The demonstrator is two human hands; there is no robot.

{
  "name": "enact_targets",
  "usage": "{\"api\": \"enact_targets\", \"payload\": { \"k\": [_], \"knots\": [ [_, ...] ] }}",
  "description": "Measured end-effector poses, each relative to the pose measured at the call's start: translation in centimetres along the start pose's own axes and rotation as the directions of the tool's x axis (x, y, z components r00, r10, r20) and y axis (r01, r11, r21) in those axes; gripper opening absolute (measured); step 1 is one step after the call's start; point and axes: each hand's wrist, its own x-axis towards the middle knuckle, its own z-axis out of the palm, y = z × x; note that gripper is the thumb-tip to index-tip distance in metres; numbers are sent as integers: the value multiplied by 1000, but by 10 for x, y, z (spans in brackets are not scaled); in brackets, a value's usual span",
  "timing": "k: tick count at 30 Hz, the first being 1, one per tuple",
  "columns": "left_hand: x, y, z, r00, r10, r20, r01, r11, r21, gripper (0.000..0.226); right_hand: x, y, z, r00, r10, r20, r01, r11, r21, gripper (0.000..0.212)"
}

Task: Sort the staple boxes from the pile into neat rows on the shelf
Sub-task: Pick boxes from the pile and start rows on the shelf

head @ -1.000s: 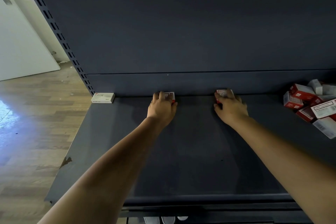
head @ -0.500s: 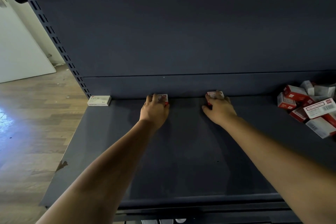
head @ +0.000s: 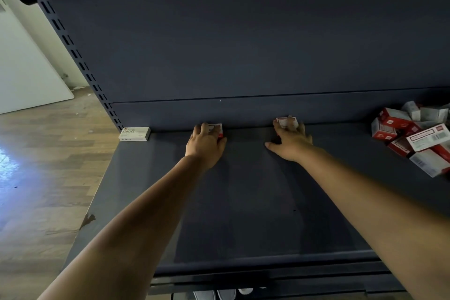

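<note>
Only one view, from the head camera, was given. A dark shelf (head: 255, 202) was seen from above, with both bare arms stretched across it toward the back panel (head: 243, 44).

A red-and-white staple box (head: 217, 128) was found at the back edge of the shelf, against the panel, lying under the fingertips of the left hand (head: 205, 145). The fingers of that hand were laid over the top of the box and curled slightly about it, with the thumb set at its right side; most of the box was hidden by them. Whether the box was being squeezed or merely covered could not be told.

A second red-and-white box (head: 282, 121) was seen further right, also at the back edge. The right hand (head: 291, 141) was placed on it with fingers spread wide and fairly straight; the fingertips rested on the top and front of the box, while the thumb was stretched out to the left, flat on the shelf and apart from the box.

A white box marked STAPLES (head: 134, 133) was lying at the back left corner of the shelf, well apart from both hands.

The pile of boxes (head: 414, 136), red and white and jumbled at odd angles, was heaped at the right end of the shelf, well clear of the right hand.

A wooden floor (head: 43, 165) was visible to the left of the shelf.
</note>
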Motion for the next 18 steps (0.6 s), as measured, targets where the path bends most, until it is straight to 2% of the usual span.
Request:
{"api": "enact_targets", "payload": {
  "k": [3, 7, 10, 13, 18],
  "knots": [
    [-2, 1, -3, 1000, 19, 6, -19, 998, 58, 52, -2, -2, 1, 1000, 13, -28, -14, 1000, -21, 75],
    [-7, 9, -1, 995, 103, -20, -99, 987, 124, 52, -8, 6, 0, 993, -58, -99, 62, 997, 42, 69],
    [-11, 28, 4, 994, 101, 33, -105, 986, 133, 53, -13, 20, 1, 989, -67, -132, 77, 994, 74, 68],
    [-18, 53, 7, 992, 97, 75, -106, 986, 131, 54, -17, 36, -1, 991, -113, -71, 120, 988, 99, 71],
    [-23, 71, 3, 998, 60, 9, -60, 990, 129, 55, -19, 46, -10, 979, -201, 33, 196, 973, 121, 76]
  ]
}}
